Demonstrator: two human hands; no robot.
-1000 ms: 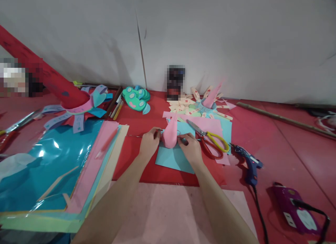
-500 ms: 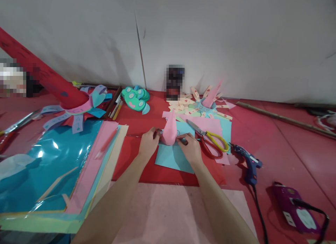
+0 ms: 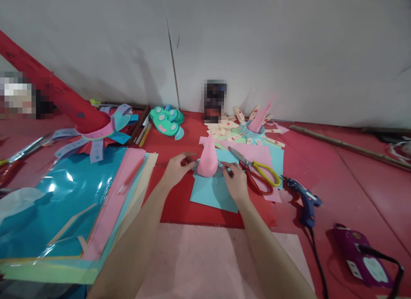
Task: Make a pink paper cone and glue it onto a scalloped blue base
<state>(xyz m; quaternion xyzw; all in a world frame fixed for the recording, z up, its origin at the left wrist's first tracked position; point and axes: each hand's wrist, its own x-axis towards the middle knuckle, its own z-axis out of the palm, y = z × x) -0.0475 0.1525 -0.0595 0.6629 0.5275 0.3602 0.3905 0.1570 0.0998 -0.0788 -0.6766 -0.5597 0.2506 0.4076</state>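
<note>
A pink paper cone point(image 3: 207, 162) stands upright between my hands, its rounded base sitting on a light-blue paper piece point(image 3: 219, 180) with a scalloped edge. My left hand point(image 3: 178, 170) pinches that piece's edge at the cone's left side. On the other side, my right hand point(image 3: 236, 182) has its fingertips closed on the piece's right edge. Under it lies a flat light-blue sheet point(image 3: 208, 196). Red-and-yellow-handled scissors point(image 3: 255, 170) rest just right of my right hand.
A glue gun point(image 3: 303, 198) with a cord and a purple power strip point(image 3: 361, 256) lie at right. Behind stand a finished pink cone point(image 3: 260, 119) and green frog-like cutouts point(image 3: 167, 121). Left are coloured sheets point(image 3: 70, 204) and a big red cone point(image 3: 64, 93). A wall point(image 3: 272, 55) closes the back.
My hands have drawn slightly apart from the cone, the left one moving left. More of the scalloped blue edge shows around the cone's base.
</note>
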